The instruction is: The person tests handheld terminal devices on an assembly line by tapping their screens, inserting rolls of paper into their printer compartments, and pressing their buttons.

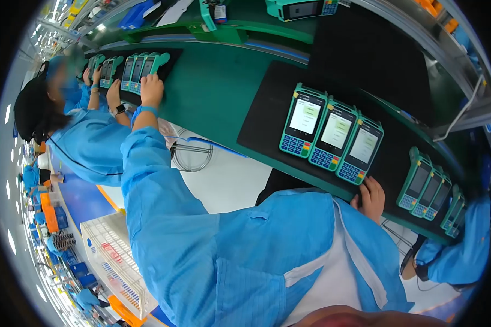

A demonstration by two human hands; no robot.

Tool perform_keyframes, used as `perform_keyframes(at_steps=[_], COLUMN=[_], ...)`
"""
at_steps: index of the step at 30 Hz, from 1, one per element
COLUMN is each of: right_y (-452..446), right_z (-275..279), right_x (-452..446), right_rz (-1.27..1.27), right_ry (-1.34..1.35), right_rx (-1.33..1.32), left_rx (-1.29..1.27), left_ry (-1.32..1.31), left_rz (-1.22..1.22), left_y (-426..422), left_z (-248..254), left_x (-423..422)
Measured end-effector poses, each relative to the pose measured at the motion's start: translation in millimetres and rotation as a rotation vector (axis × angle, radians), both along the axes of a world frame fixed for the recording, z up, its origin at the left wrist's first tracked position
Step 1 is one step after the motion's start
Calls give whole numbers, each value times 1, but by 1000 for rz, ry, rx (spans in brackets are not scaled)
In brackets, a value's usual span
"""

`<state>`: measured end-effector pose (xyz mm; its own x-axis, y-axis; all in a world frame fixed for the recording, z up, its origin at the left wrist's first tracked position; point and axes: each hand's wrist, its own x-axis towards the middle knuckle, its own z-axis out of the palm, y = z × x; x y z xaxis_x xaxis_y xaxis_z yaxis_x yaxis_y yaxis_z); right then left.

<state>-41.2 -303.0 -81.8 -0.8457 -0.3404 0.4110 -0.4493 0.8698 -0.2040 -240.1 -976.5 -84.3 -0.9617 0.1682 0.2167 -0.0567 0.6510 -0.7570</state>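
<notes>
My left hand (151,90) reaches far out to the left, its fingers curled at the lower end of a payment terminal (148,66) in a row of several on a black mat. My right hand (371,199) rests at the bench's front edge, fingers somewhat apart and holding nothing. Just above it stands a payment terminal (360,151) with a lit screen. Two more, a middle terminal (333,136) and a left terminal (304,121), lean close beside it, screens also lit and keypads toward me.
Several dark-screened terminals (426,188) stand at the right, near a co-worker's blue sleeve (466,245). At the left a co-worker (87,136) works with hands at the terminals. A green shelf (240,37) runs behind the bench (218,90). A white basket (114,256) stands below left.
</notes>
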Motion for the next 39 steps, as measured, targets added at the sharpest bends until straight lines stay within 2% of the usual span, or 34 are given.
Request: perform_keyframes(at_steps=[4,7,11,15,19,27,31,33,36,39], right_y=[0,2,0,3,2,1,0,1,1,-1], right_z=[2,0,4,1,1,0,-2,-2,-2,-1], right_x=[1,0,2,0,3,3,2,1,1,1], right_rz=[1,10,-2,11,4,-10,-3,-10,-7,-16], right_ry=[14,20,0,2,2,13,9,14,8,6], right_rx=[0,-8,-5,-4,-4,-11,-19,-17,-22,-6], left_rx=[74,157,273,364,420,475,508,851,925,932], left_ry=[-21,-20,-61,-36,-32,-33,95,235,391,425], left_rz=[-8,-112,-245,-437,-469,-441,-368,-384,-241,-181], left_y=[13,41,134,225,272,282,286,293,288,275], left_z=[-6,-4,16,7,9,8,3,10,15,3], left_x=[8,18,28,38,52,72,87,99,110,107])
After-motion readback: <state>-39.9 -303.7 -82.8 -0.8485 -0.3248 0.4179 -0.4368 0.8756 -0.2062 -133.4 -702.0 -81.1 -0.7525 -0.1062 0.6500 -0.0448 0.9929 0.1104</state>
